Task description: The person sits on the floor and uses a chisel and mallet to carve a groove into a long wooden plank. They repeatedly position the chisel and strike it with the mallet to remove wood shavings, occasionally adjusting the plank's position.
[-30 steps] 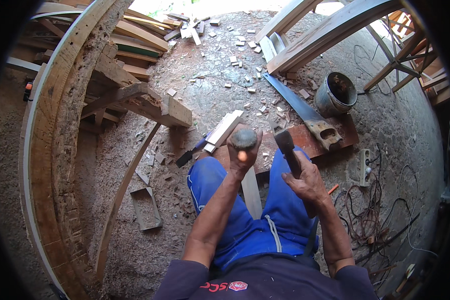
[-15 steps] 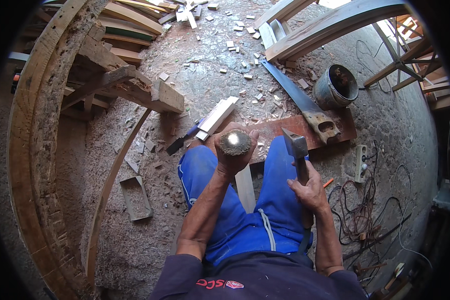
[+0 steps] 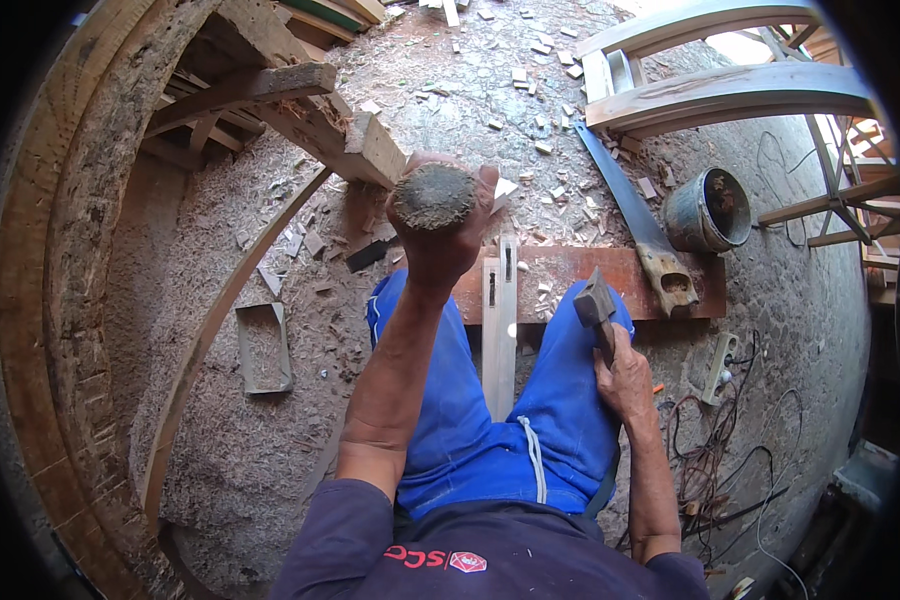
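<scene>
My left hand (image 3: 440, 225), raised between my knees, is closed around a chisel (image 3: 435, 196). Only the round, battered butt of its wooden handle shows; its blade is hidden below the fist. Beneath this hand, two pale wooden strips (image 3: 500, 325) with narrow slots lie side by side. They rest on a reddish board (image 3: 705, 290) and run back between my thighs. My right hand (image 3: 625, 380) grips a hammer (image 3: 596, 302) by its handle, over my right thigh. The hammer's metal head points up and away from me, apart from the chisel.
A handsaw (image 3: 620, 190) leans across the board's right end, beside a bucket (image 3: 685, 215). A power strip (image 3: 718, 370) and tangled cables lie to the right. Curved timber (image 3: 45, 300) stands at left, near a shallow box (image 3: 288, 350). Offcuts and shavings litter the floor.
My left hand has risen with the chisel, which looks closer and slightly left. The hammer has dropped a little nearer to my thigh. The slotted strip ends now show, and the whole view has shifted.
</scene>
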The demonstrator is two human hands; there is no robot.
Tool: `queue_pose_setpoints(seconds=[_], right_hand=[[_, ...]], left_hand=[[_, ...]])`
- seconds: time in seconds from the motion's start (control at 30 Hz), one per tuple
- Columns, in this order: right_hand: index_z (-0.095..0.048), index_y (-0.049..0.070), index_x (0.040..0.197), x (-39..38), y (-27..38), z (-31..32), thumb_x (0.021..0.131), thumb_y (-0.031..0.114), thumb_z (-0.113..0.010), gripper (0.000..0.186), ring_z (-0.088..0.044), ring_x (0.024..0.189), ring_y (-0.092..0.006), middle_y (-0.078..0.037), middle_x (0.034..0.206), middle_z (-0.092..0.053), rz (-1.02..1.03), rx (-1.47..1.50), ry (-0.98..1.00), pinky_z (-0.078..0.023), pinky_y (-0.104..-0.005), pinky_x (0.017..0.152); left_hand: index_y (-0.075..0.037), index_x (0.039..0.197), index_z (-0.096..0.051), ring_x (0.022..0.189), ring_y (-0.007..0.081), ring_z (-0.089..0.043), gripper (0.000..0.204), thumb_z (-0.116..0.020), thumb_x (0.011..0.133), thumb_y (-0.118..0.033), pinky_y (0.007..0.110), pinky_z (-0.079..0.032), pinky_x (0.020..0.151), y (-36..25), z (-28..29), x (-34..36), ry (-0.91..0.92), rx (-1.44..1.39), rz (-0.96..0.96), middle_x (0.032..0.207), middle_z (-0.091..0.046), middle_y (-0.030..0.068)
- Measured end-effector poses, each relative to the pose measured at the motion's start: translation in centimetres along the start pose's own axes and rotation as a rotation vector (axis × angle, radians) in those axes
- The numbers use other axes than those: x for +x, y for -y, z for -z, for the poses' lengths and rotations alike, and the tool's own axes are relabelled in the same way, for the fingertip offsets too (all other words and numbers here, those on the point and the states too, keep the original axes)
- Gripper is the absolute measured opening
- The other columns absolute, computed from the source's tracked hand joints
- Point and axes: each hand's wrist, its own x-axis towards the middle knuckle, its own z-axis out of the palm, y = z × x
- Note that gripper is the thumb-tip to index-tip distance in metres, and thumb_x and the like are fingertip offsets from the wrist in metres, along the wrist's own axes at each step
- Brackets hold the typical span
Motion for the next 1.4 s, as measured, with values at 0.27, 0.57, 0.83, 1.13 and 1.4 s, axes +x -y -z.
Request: queue_pose_setpoints(seconds=[0.27, 0.57, 0.83, 1.13, 1.4], right_hand=[[-0.048, 0.005, 0.131, 0.1, 0.2, 0.3, 0.092, 0.016, -0.064, 0.043, -0.069, 0.084, -0.0511, -0.029, 0.094, -0.071, -0.058, -0.152, 0.047, -0.055, -0.0597, 0.072], [-0.046, 0.003, 0.128, 0.1, -0.2, -0.1, 0.094, 0.015, -0.063, 0.040, -0.068, 0.087, -0.0521, -0.031, 0.096, -0.069, -0.043, -0.115, 0.041, -0.054, -0.0600, 0.073], [-0.047, 0.004, 0.126, 0.3, 0.6, 0.0, 0.094, 0.013, -0.062, 0.036, -0.066, 0.089, -0.0541, -0.033, 0.094, -0.069, -0.038, -0.109, 0.037, -0.052, -0.0614, 0.074], [-0.048, 0.004, 0.125, 0.2, 0.7, -0.3, 0.093, 0.017, -0.062, 0.038, -0.068, 0.087, -0.0529, -0.031, 0.095, -0.070, -0.037, -0.150, 0.047, -0.054, -0.0610, 0.076], [-0.047, 0.004, 0.127, 0.5, 0.0, 0.0, 0.094, 0.018, -0.063, 0.039, -0.069, 0.084, -0.0516, -0.029, 0.091, -0.070, -0.052, -0.144, 0.053, -0.055, -0.0599, 0.073]], left_hand=[[-0.004, 0.086, -0.059, 0.056, 0.0166, -0.054, 0.016, -0.074, 0.092, -0.004, 0.033, -0.045, 0.056, 1.1, 2.3, 0.0, 0.111, 0.344, -0.307, 0.067, -0.056, 0.0047], [-0.007, 0.091, -0.068, 0.087, 0.0338, -0.075, 0.021, -0.081, 0.080, -0.019, 0.043, -0.058, 0.077, 10.8, 8.6, -6.0, 0.437, 0.494, 0.417, 0.086, -0.074, 0.0153], [-0.004, 0.119, -0.071, 0.104, 0.0457, -0.070, 0.065, -0.083, 0.073, -0.048, 0.051, -0.056, 0.089, 17.3, 15.8, -15.0, 0.453, 0.779, 0.928, 0.109, -0.073, 0.0276], [0.003, 0.137, -0.052, 0.123, 0.0453, -0.061, 0.075, -0.079, 0.080, -0.037, 0.052, -0.049, 0.105, 19.1, 19.6, -19.8, 0.708, 0.849, 1.182, 0.130, -0.064, 0.0307], [-0.003, 0.123, -0.065, 0.116, 0.0397, -0.064, 0.041, -0.069, 0.085, -0.019, 0.046, -0.051, 0.103, 21.5, 13.5, -12.5, 0.604, 0.700, 0.683, 0.120, -0.069, 0.0221]])
